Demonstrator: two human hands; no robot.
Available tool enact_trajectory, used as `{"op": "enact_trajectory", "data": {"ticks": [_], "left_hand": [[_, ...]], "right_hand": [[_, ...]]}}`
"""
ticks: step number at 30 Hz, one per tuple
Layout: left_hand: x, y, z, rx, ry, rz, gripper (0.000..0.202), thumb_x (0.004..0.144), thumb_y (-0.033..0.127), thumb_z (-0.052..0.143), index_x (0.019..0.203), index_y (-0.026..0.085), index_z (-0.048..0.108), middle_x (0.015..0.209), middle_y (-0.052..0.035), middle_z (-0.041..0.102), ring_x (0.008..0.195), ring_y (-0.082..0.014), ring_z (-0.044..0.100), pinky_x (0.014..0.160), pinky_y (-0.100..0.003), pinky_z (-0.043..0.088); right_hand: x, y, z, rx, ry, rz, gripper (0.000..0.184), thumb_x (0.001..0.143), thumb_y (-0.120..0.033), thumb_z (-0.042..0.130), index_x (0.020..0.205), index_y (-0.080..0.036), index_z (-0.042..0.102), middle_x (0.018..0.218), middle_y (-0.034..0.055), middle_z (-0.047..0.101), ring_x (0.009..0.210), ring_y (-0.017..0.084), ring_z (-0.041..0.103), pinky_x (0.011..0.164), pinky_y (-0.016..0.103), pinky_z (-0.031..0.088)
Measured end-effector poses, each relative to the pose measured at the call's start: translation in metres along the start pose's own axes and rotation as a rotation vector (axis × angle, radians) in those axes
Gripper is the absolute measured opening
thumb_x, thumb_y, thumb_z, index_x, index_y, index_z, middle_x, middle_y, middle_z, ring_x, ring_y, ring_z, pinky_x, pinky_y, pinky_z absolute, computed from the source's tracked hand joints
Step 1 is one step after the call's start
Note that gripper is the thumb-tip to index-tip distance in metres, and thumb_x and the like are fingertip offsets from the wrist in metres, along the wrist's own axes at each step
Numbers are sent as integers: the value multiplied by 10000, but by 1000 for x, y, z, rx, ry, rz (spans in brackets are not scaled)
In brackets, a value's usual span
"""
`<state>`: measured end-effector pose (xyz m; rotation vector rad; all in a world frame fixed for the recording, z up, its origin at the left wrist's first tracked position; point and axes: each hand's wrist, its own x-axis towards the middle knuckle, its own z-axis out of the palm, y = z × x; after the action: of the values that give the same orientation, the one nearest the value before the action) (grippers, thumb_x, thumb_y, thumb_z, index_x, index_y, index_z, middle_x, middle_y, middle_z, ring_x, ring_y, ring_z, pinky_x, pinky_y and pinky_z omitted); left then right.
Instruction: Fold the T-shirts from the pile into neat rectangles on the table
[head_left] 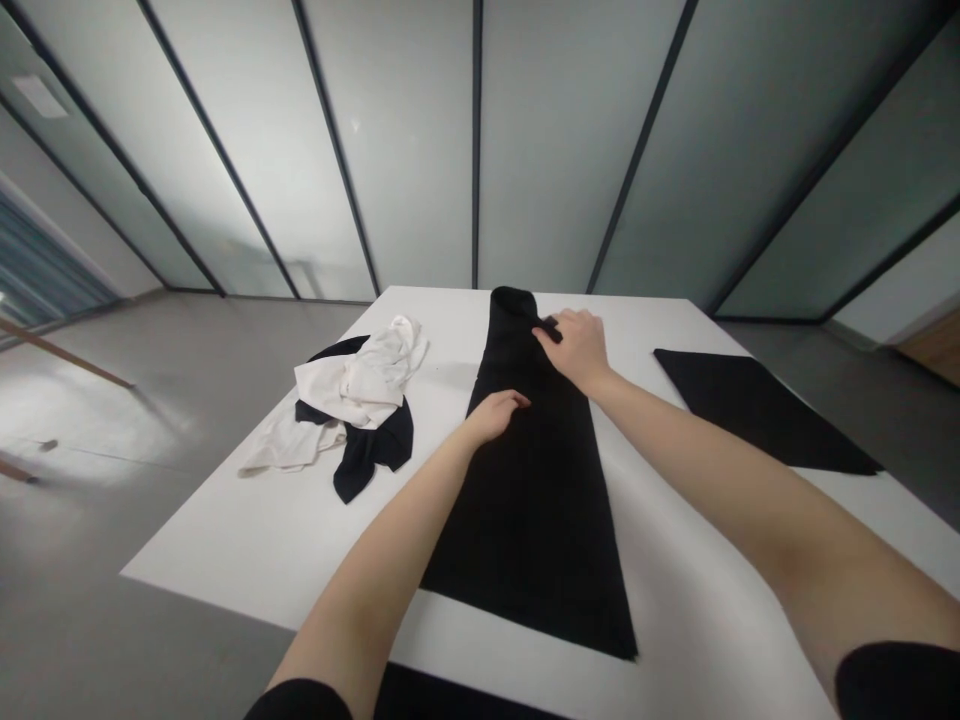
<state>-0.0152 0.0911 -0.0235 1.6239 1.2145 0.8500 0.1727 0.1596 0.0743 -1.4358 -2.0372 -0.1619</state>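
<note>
A long black garment (536,500), folded into a narrow strip, lies lengthwise over the middle of the white table (247,540). Its far end is raised and curled over. There, my right hand (577,345) pinches the garment's right edge between thumb and fingers. Nearer to me, my left hand (496,415) rests on the left part of the fabric, its fingers stretched out and slightly bent. Which kind of garment it is, I cannot tell.
White and black clothes (360,385) lie crumpled on the table's left side. A flat folded black cloth (757,410) lies at the right edge. Frosted glass panels (555,140) stand behind the table. Wooden legs (67,355) show at far left.
</note>
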Motion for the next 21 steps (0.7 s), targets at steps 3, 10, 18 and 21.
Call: {"op": "enact_trajectory", "data": {"ticks": [3, 10, 18, 21], "left_hand": [[-12, -2, -36, -555, 132, -302, 319, 1032, 397, 381, 1064, 207, 635, 1049, -115, 792, 1007, -266, 772, 1018, -489, 591], [-44, -8, -65, -767, 32, -483, 574, 994, 725, 552, 1162, 183, 642, 855, -76, 761, 808, -256, 763, 741, -374, 636], [-54, -18, -48, -435, 44, -338, 338, 845, 396, 869, 1068, 171, 750, 1067, -119, 830, 1068, -291, 778, 952, -382, 629], [-59, -10, -48, -386, 4, -341, 280, 819, 321, 872, 1034, 172, 774, 1022, -100, 838, 1036, -290, 787, 920, -383, 642]], "right_hand": [[-65, -14, -10, 38, -152, -47, 393, 1056, -485, 539, 1199, -230, 801, 1166, 178, 752, 1181, 417, 602, 1047, 563, 420], [-176, -47, -44, 392, -604, -147, 397, 914, -521, 767, 1272, -353, 794, 1204, 87, 754, 1080, 322, 697, 978, 476, 560], [-191, 15, -31, 329, -410, 217, 528, 918, -542, 727, 1387, -302, 728, 1146, 115, 693, 1064, 322, 703, 990, 494, 573], [-198, 21, -28, 311, -497, 116, 312, 876, -443, 797, 1153, -299, 812, 1167, 107, 655, 1130, 317, 678, 1057, 481, 537]]}}
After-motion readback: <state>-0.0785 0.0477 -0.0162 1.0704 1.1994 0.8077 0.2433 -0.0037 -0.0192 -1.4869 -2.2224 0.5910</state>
